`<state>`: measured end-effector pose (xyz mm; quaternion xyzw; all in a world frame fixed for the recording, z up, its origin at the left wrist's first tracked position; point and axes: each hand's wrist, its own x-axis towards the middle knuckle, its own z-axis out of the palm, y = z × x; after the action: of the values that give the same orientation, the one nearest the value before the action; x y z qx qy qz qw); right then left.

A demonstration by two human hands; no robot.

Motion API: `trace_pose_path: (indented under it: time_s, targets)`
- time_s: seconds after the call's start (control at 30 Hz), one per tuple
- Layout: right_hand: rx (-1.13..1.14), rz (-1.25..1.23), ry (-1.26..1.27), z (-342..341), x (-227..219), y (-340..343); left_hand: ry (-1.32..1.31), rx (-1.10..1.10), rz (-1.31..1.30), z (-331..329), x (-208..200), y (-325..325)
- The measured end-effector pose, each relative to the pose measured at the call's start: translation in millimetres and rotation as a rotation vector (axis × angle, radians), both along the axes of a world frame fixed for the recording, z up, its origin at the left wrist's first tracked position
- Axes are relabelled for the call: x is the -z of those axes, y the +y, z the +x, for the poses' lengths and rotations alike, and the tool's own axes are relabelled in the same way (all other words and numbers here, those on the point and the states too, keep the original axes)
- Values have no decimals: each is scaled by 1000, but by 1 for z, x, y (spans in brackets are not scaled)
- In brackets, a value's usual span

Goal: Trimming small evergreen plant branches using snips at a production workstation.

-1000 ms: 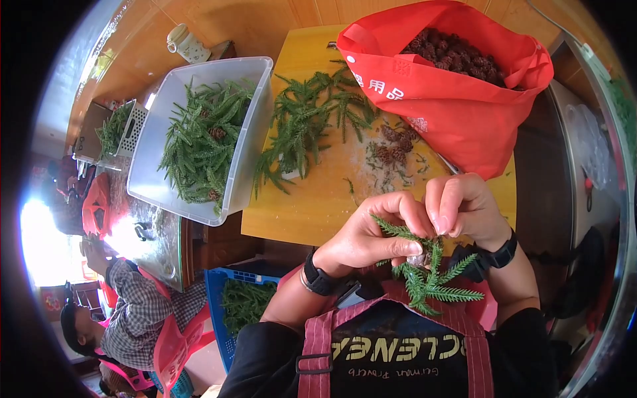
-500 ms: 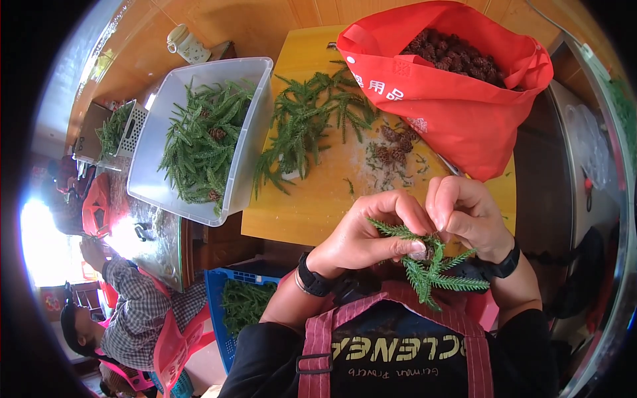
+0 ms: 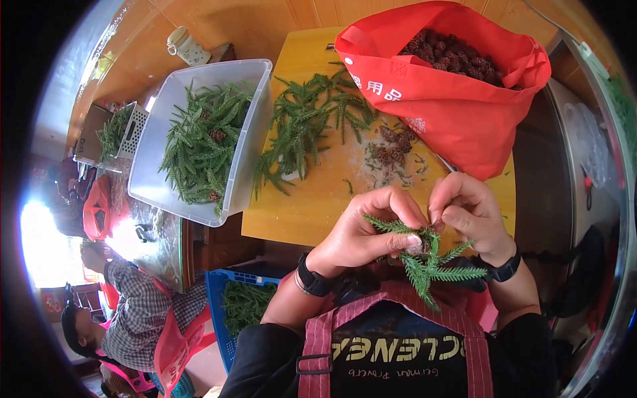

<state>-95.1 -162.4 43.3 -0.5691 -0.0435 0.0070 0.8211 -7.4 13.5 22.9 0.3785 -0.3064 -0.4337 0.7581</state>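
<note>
My left hand point(image 3: 368, 229) grips a green fir sprig point(image 3: 431, 270) between thumb and fingers, in front of my chest. A small brown pine cone point(image 3: 418, 247) sits among its needles at the thumb tip, partly covered. Close beside it, my right hand point(image 3: 474, 219) has thumb and forefinger pinched at the sprig's upper end; whatever lies between them is too small to make out. Beyond my hands, loose pine cones point(image 3: 396, 151) and crumbs lie on the yellow board point(image 3: 318, 211), with several fir sprigs point(image 3: 305, 123) to their left.
A red bag point(image 3: 458, 119) full of pine cones stands at the far right. A clear plastic tub point(image 3: 249, 142) of fir sprigs is on the left, a blue crate point(image 3: 219, 308) of greenery below it. Another person in a checked shirt point(image 3: 136, 318) works at the far left.
Both hands and the sprig have shifted slightly to the left. My right fingertips have moved a little in their pinch beside the sprig's upper end.
</note>
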Motion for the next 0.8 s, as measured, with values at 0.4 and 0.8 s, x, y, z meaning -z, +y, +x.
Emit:
trace_pose_path:
  time_s: [0.4,0.8]
  targets:
    - [370,-1394,231,-60,70,-79,-283,-256,9,4,15,0]
    - [380,-1191,259,-59,79,-83,-90,-235,22,3,15,10]
